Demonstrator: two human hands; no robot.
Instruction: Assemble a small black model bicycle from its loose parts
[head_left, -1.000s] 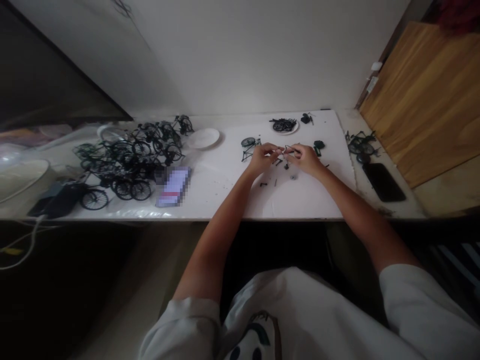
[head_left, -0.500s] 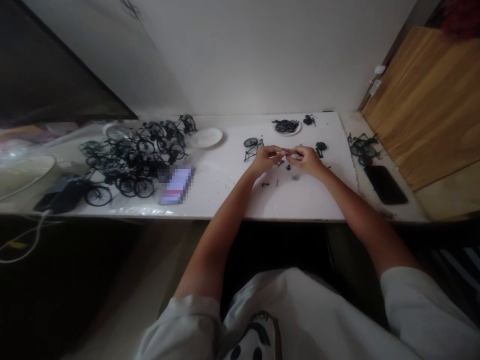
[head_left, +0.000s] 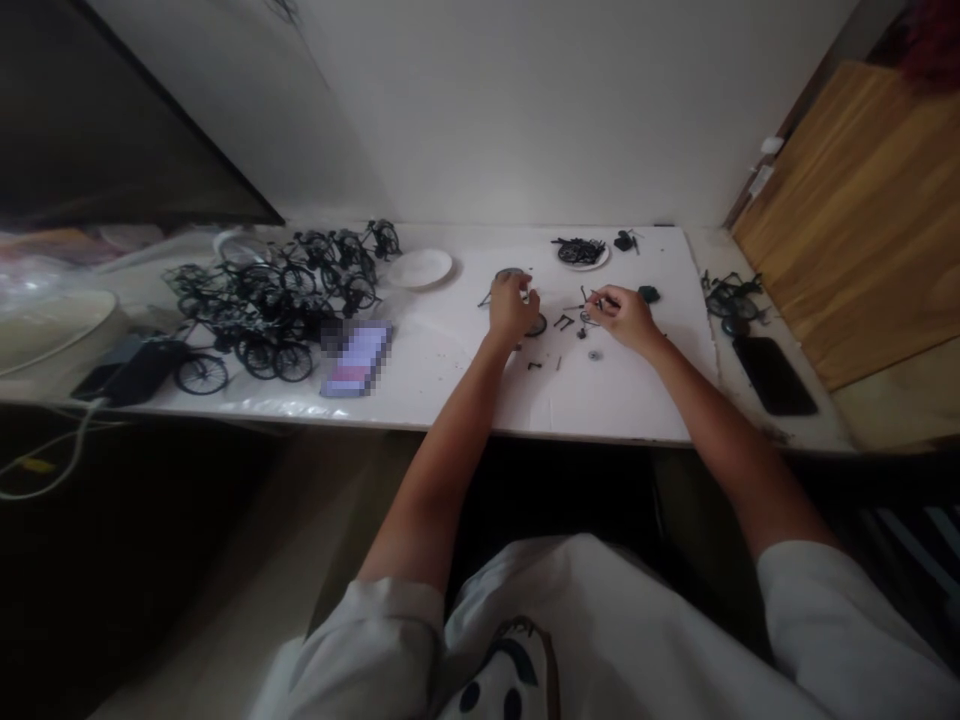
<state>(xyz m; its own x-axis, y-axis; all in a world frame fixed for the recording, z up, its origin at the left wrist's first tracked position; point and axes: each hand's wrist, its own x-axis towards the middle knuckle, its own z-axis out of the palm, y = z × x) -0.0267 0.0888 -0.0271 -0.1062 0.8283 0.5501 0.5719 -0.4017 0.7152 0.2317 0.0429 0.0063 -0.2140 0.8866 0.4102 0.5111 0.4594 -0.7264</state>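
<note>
My left hand is over a small model bicycle, its fingers curved and apart. A dark wheel shows beside that palm, and the top of another wheel shows beyond the fingertips; the hand hides most of the frame. To the right, my right hand pinches a thin dark bicycle part, whose exact kind is too small to make out. Between the hands lie a small black bracket-like piece and other tiny parts. Nearer me are a short black piece and a small grey disc.
Many assembled model bicycles crowd the left, beside a phone with a lit screen and a white plate. Another plate of black parts stands at the back. A dark phone and more bicycle pieces lie right.
My hands were together at the fingertips and have moved apart. The left went left over the model bicycle; the right stays near its place with a thin part. The view shifted slightly.
</note>
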